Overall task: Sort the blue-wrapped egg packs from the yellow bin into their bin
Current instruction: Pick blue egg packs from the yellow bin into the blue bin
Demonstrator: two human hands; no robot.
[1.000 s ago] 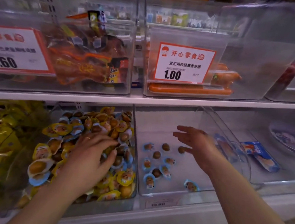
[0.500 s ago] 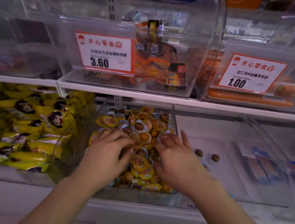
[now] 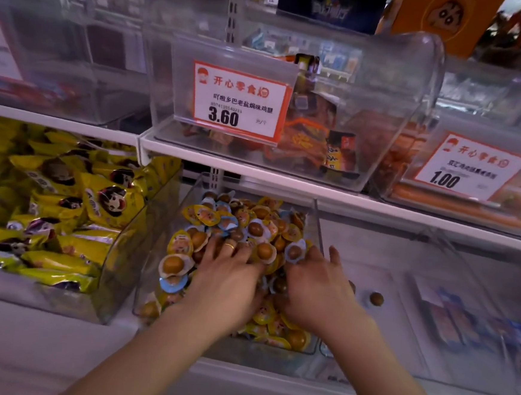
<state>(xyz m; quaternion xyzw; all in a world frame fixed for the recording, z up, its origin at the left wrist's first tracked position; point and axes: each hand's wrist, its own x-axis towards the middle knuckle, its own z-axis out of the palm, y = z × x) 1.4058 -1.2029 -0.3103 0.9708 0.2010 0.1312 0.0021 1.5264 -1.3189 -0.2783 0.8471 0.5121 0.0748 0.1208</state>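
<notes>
Where egg packs (image 3: pixel 260 225) crowd the clear bin (image 3: pixel 318 227): left hand (image 3: pixel 231 280) and right hand (image 3: pixel 317 292), fingers spread

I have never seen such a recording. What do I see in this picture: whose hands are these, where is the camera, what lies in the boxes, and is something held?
There is no machine here. A person wears one camera on the head, looking down at both bare hands. The left hand and right hand dig in a clear plastic bin heaped with small egg packs in yellow and blue wrappers. Their fingers are buried among the packs, so I cannot tell if either holds one. To the right, another clear bin holds few eggs; one brown egg shows. To the left lie yellow snack bags.
</notes>
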